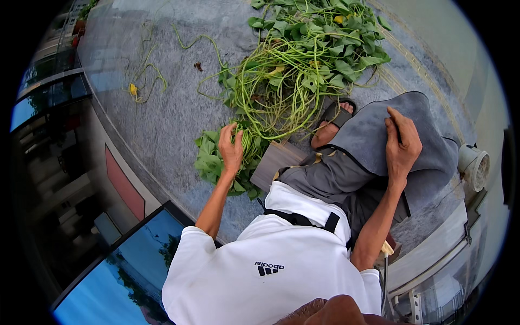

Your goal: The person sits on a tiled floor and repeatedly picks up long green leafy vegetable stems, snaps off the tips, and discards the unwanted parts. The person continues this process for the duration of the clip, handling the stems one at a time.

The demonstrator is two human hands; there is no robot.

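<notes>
My left hand is at a bunch of green leafy stems on the ground. Its thumb and fingers are apart, with no stem plainly held between them. Over the grey cloth draped across my right leg, my right hand is half curled, with a gap between thumb and fingers and nothing visible in it. Ahead of me lies a tangled heap of long green vines, with broad green leaves toward its far right side and a few yellowed ones.
A wooden board lies between the bunch and my lap. My sandalled foot rests against the heap's edge. Loose vine strands lie to the left on the grey floor. A whitish bucket-like container stands at right; reflective glass borders the left.
</notes>
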